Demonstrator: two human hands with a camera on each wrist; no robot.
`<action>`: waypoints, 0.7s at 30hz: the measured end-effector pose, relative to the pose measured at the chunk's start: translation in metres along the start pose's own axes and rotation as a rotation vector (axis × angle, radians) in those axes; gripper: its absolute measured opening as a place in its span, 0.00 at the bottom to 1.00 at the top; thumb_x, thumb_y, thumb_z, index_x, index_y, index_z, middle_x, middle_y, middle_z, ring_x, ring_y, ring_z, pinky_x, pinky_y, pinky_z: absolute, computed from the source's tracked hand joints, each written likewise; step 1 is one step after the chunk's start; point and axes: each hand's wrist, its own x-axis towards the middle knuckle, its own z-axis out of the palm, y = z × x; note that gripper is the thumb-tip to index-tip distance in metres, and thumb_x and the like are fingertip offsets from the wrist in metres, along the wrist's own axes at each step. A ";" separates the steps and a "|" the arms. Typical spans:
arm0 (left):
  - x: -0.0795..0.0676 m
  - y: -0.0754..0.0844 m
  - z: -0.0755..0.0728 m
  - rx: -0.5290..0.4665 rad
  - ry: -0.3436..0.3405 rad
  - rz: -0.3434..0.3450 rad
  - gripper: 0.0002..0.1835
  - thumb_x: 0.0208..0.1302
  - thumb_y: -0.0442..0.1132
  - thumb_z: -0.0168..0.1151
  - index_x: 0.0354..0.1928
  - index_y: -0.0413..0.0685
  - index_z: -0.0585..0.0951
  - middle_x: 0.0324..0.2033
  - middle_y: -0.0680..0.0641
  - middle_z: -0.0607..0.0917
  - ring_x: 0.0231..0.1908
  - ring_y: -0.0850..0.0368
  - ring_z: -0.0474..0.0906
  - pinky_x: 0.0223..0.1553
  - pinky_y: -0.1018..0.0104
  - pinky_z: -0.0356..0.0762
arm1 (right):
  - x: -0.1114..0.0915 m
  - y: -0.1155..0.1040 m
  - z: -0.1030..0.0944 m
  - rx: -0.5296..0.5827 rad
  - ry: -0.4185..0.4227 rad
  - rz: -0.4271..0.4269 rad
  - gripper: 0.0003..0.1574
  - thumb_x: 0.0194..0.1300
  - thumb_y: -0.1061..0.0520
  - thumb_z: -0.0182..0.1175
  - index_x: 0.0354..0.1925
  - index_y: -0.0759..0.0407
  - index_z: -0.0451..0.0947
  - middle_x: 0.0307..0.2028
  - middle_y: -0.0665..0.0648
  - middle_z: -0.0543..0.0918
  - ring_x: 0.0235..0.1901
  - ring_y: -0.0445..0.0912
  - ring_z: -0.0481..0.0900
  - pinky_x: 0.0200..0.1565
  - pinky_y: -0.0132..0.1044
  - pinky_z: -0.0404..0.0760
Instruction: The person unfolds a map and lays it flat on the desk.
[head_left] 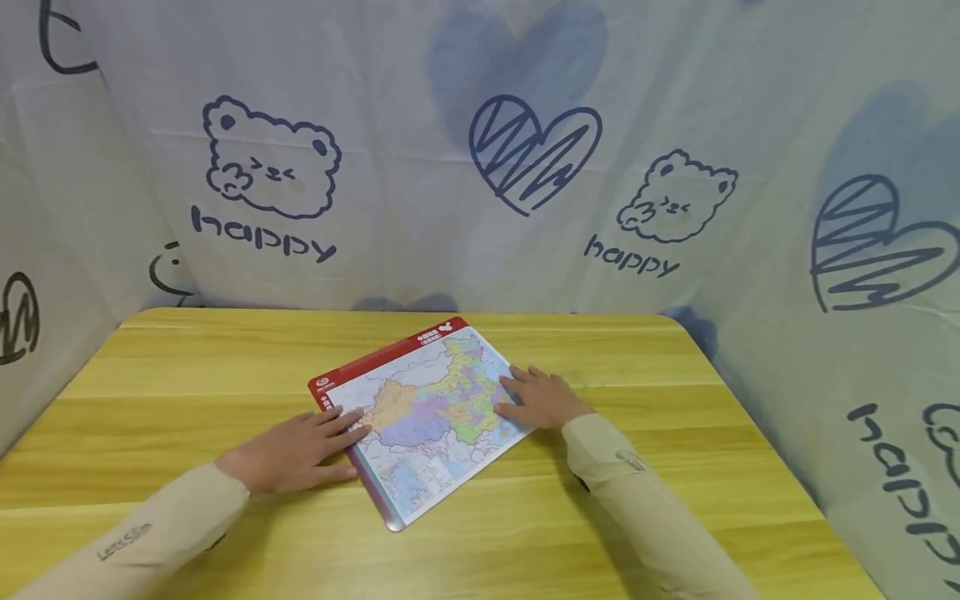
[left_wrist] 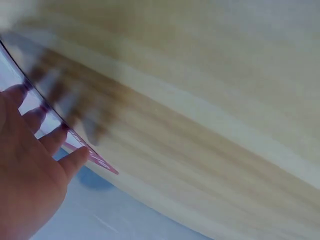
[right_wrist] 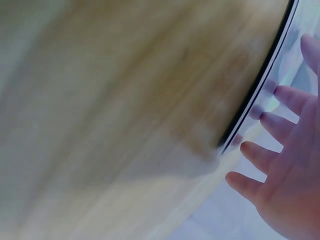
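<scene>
A flat map board with a red top border and a colourful printed map lies at a slant on the wooden table. My left hand is at its left edge, fingers spread and fairly straight, with the fingertips over the border. At the right edge is my right hand, its fingers extended over the printed side. In the left wrist view, the fingertips of the left hand meet the board's edge. The right wrist view has the right hand with spread fingers beside the board's dark-lined edge.
The yellow wood-grain table reaches back to a pale cloth curtain printed with bears, hearts and "happy". More of this cloth hangs along the left and right sides.
</scene>
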 end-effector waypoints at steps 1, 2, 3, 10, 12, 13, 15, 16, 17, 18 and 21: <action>-0.002 0.002 0.001 0.006 0.004 0.006 0.38 0.70 0.65 0.44 0.71 0.45 0.66 0.70 0.41 0.63 0.68 0.34 0.56 0.64 0.39 0.57 | 0.002 0.000 0.000 -0.010 -0.001 0.001 0.42 0.71 0.33 0.46 0.72 0.55 0.61 0.72 0.61 0.57 0.69 0.64 0.55 0.65 0.60 0.57; -0.003 0.005 0.001 0.013 0.008 0.016 0.38 0.70 0.64 0.44 0.70 0.44 0.66 0.70 0.40 0.63 0.67 0.34 0.57 0.63 0.39 0.58 | 0.005 0.000 0.000 -0.018 -0.009 0.008 0.42 0.71 0.32 0.45 0.72 0.54 0.60 0.72 0.60 0.57 0.69 0.64 0.54 0.65 0.59 0.57; -0.004 0.007 0.001 0.007 0.004 0.018 0.38 0.70 0.64 0.44 0.70 0.43 0.66 0.70 0.39 0.63 0.67 0.34 0.57 0.63 0.39 0.59 | 0.006 -0.001 -0.001 -0.017 -0.009 0.011 0.42 0.70 0.32 0.45 0.72 0.54 0.60 0.72 0.60 0.57 0.69 0.64 0.54 0.65 0.59 0.58; 0.002 0.019 -0.007 -0.038 0.002 0.029 0.35 0.67 0.60 0.54 0.65 0.41 0.72 0.64 0.37 0.71 0.62 0.35 0.66 0.59 0.40 0.66 | 0.001 -0.020 0.000 -0.039 0.026 0.072 0.42 0.72 0.36 0.46 0.73 0.59 0.57 0.72 0.68 0.53 0.70 0.64 0.52 0.64 0.59 0.60; 0.010 0.016 -0.010 -0.012 0.050 0.039 0.30 0.67 0.56 0.57 0.62 0.41 0.76 0.59 0.37 0.76 0.57 0.37 0.71 0.57 0.42 0.69 | -0.009 -0.034 0.000 -0.053 0.071 0.102 0.41 0.72 0.38 0.48 0.72 0.62 0.58 0.70 0.70 0.56 0.68 0.64 0.56 0.61 0.60 0.64; 0.015 0.013 -0.012 0.003 0.074 0.040 0.28 0.67 0.54 0.58 0.61 0.41 0.77 0.57 0.38 0.77 0.55 0.38 0.73 0.56 0.43 0.71 | -0.014 -0.041 0.000 -0.054 0.090 0.115 0.41 0.72 0.39 0.50 0.71 0.63 0.59 0.69 0.71 0.59 0.66 0.65 0.59 0.60 0.60 0.66; 0.026 0.006 -0.014 0.040 0.111 0.034 0.26 0.66 0.52 0.60 0.59 0.41 0.78 0.53 0.38 0.79 0.52 0.40 0.74 0.55 0.45 0.72 | -0.025 -0.055 -0.001 -0.054 0.136 0.136 0.39 0.71 0.41 0.52 0.69 0.65 0.62 0.62 0.73 0.68 0.60 0.64 0.67 0.54 0.59 0.71; 0.032 0.002 -0.016 0.042 0.116 0.015 0.26 0.66 0.51 0.60 0.58 0.41 0.78 0.53 0.38 0.78 0.52 0.40 0.74 0.55 0.45 0.72 | -0.031 -0.062 -0.001 -0.045 0.154 0.140 0.38 0.70 0.42 0.54 0.67 0.66 0.64 0.58 0.72 0.71 0.56 0.64 0.70 0.50 0.58 0.73; 0.038 -0.002 -0.017 0.044 0.115 -0.009 0.26 0.66 0.51 0.60 0.59 0.41 0.77 0.53 0.38 0.78 0.52 0.40 0.73 0.56 0.44 0.71 | -0.035 -0.067 -0.001 -0.034 0.174 0.143 0.36 0.69 0.43 0.55 0.64 0.67 0.68 0.52 0.71 0.74 0.51 0.63 0.73 0.47 0.57 0.75; 0.043 -0.006 -0.019 0.037 0.109 -0.044 0.27 0.65 0.51 0.60 0.60 0.40 0.77 0.55 0.37 0.77 0.54 0.39 0.73 0.57 0.43 0.70 | -0.039 -0.072 0.000 -0.021 0.184 0.145 0.33 0.69 0.43 0.55 0.59 0.67 0.71 0.46 0.69 0.76 0.46 0.61 0.74 0.43 0.56 0.75; 0.061 -0.015 -0.022 0.017 0.086 -0.156 0.30 0.65 0.52 0.61 0.62 0.38 0.74 0.58 0.35 0.75 0.56 0.36 0.70 0.58 0.41 0.68 | -0.048 -0.079 0.002 0.026 0.217 0.138 0.26 0.65 0.44 0.59 0.47 0.65 0.75 0.35 0.64 0.74 0.36 0.57 0.72 0.33 0.51 0.74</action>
